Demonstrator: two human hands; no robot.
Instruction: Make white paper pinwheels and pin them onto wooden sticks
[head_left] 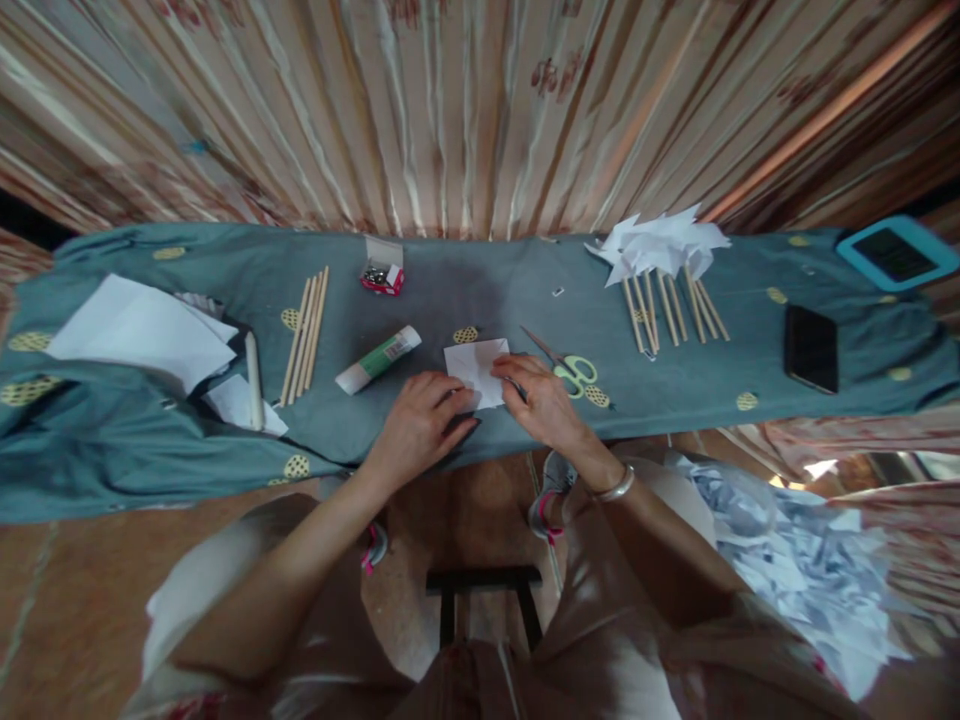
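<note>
A small white square of paper (477, 362) with faint crease lines lies on the cloth-covered table in front of me. My left hand (424, 428) is at its lower left corner, fingers curled together and thumb low, gripping the edge. At the right edge, my right hand (546, 402) has its bent fingers closed on the paper. Just beyond my right hand are scissors (576, 372) with pale green handles, their blades pointing up and left. A green and white glue stick (379, 358) lies left of the paper.
Wooden sticks (304, 335) and a stack of white paper (142, 330) lie left. A small red box (382, 278) holds metal bits. White paper pinwheels (660, 245) on sticks, a phone (811, 348) and a blue-framed device (898, 252) are right. A bag of paper scraps (810, 570) stands below.
</note>
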